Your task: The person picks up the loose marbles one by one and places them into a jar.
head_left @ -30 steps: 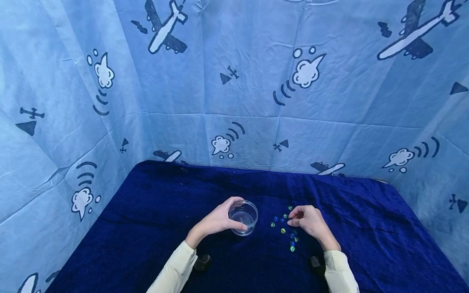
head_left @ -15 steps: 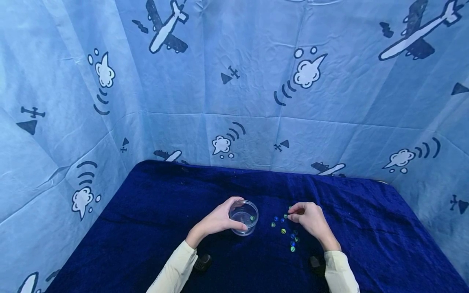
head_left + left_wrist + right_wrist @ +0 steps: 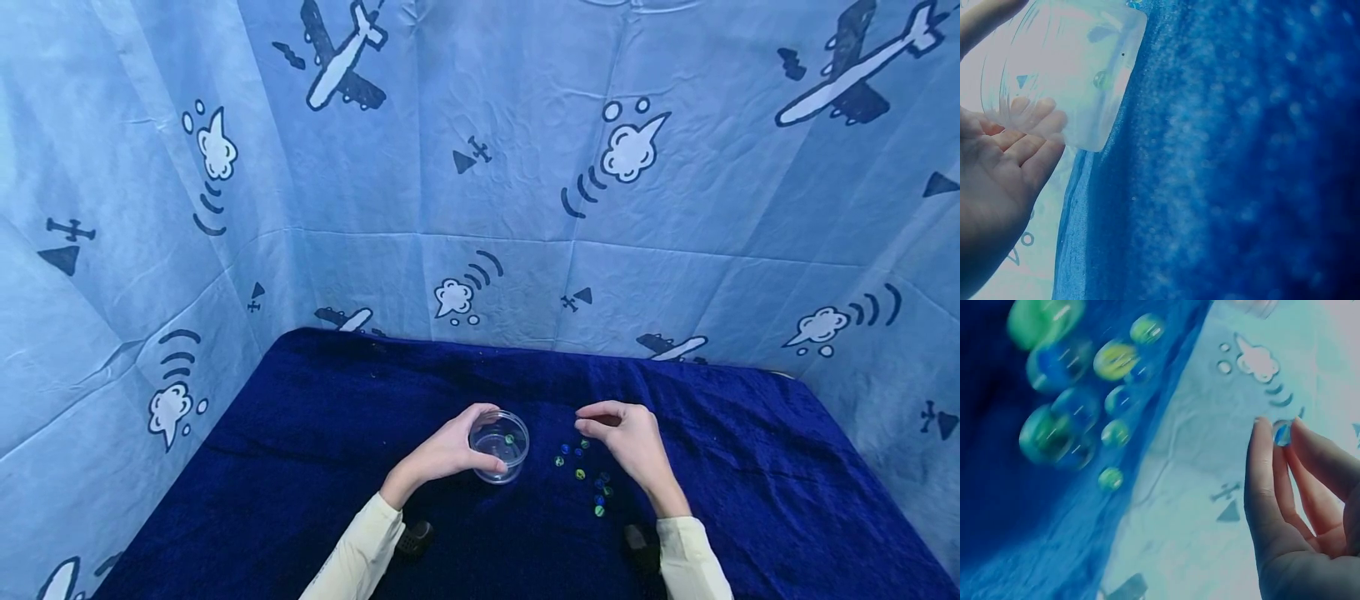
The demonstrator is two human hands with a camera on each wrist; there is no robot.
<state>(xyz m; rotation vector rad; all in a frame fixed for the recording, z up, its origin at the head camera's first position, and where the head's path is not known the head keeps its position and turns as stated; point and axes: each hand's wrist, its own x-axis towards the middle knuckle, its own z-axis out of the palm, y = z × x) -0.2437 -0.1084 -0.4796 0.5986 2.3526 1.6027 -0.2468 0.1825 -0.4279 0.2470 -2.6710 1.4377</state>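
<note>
My left hand [image 3: 448,448] holds a clear round plastic tub [image 3: 489,477], thumb on the near side and fingers round the far side. One green-swirled marble [image 3: 509,439] lies inside it; the left wrist view shows this marble [image 3: 1101,79] through the wall. To the right, my right hand [image 3: 630,437] is raised over the cloth. Its thumb and fingertips pinch a clear marble with a blue swirl [image 3: 1282,433]. Below and left of that hand several loose marbles lie on the cloth, among them a yellow one [image 3: 580,474], a blue one [image 3: 566,448] and a green one [image 3: 599,511].
A dark blue velvety cloth [image 3: 337,417] covers the table. Light blue curtains [image 3: 510,200] printed with planes and clouds hang behind and at both sides. Dark devices sit by the left wrist [image 3: 415,538] and the right wrist [image 3: 636,537].
A green marble has appeared in the tub and rolled slightly left. My right hand has risen from among the loose marbles, moving up and left with a marble pinched. The left hand stays put.
</note>
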